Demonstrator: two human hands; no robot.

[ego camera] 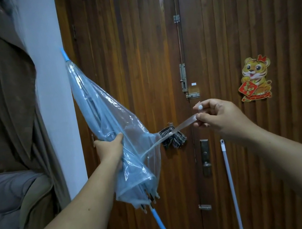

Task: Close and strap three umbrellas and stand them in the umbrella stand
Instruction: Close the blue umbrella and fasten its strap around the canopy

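A clear blue-tinted umbrella [106, 120] is folded loosely, its blue tip pointing up left and its blue hooked handle [161, 227] hanging down at the bottom. My left hand [110, 147] grips the bunched canopy around its middle. My right hand [222, 116] pinches the end of the umbrella's clear strap [179, 127], pulled out taut to the right; a white snap button shows at my fingertips. A second, checked umbrella [175, 138] hangs on the door behind, mostly hidden by the strap and canopy. No umbrella stand is in view.
A slatted wooden double door [138, 58] with bolts and a lock plate [205, 157] fills the background. A pale pole [230, 180] leans on it at right, under a tiger sticker [255, 78]. Brown curtain [0, 87] and a grey cushioned seat [9, 204] stand at left.
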